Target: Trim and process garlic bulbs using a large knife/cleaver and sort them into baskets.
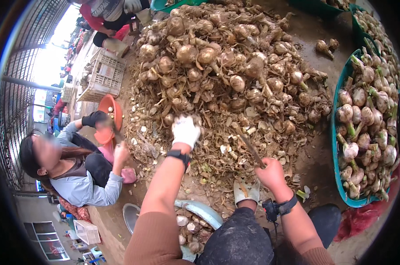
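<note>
My left hand (pixel 186 132), in a white glove, reaches to the near edge of a big heap of garlic bulbs (pixel 216 56). Its fingertips are blurred against the stalks, so I cannot tell whether a bulb is between them. My bare right hand (pixel 271 173) is closed around a narrow knife (pixel 251 148), its blade slanting up and left over loose husks. Dry roots and soil cover the heaped bulbs. By my left knee, a pale blue basin (pixel 200 207) holds trimmed bulbs (pixel 195 228).
A teal tub (pixel 335 159) of stemmed garlic stands at right. At left, a person (pixel 84 179) sits with a blade beside an orange basin (pixel 118 112). A white plastic crate (pixel 105 74) stands behind; another person (pixel 104 20) is at top left.
</note>
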`<state>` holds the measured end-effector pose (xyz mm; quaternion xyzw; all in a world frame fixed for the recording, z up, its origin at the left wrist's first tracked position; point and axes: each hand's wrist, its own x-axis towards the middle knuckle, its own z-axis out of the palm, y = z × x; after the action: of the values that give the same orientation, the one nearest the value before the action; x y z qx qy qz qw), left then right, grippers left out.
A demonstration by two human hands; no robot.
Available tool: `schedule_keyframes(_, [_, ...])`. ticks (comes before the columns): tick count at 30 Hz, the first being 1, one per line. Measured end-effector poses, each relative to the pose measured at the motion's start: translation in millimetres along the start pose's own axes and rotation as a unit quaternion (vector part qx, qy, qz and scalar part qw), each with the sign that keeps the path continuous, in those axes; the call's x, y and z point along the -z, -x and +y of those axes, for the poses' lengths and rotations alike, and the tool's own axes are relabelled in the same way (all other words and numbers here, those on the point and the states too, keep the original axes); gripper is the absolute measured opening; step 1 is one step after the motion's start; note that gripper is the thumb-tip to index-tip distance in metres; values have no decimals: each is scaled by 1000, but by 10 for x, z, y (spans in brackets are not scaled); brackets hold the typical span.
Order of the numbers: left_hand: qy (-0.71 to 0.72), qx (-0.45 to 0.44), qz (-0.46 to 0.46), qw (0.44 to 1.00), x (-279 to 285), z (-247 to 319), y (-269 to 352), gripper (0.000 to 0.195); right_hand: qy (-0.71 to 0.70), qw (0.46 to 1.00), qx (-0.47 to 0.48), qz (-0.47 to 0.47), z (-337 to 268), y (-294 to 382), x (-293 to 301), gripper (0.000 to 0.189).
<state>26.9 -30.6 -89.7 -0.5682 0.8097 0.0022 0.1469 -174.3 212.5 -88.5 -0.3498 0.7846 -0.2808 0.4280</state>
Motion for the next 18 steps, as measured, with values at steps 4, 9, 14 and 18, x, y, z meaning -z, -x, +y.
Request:
schedule_keyframes(4, [279, -103, 12, 955, 88, 394, 633, 34, 90, 990, 93, 54, -173, 66, 15, 4])
schedule_keyframes(9, [253, -155, 18, 955, -113, 601, 1406, 30, 111, 970, 208, 63, -361, 124, -128, 5])
schedule_keyframes(14, [321, -214, 127, 914, 713, 768, 1366, 22, 0, 991, -45, -126, 236, 32, -21, 20])
schedule_keyframes(18, [500, -136, 22, 855, 460, 866, 1544, 32, -493, 840, -161, -161, -124, -34, 25, 36])
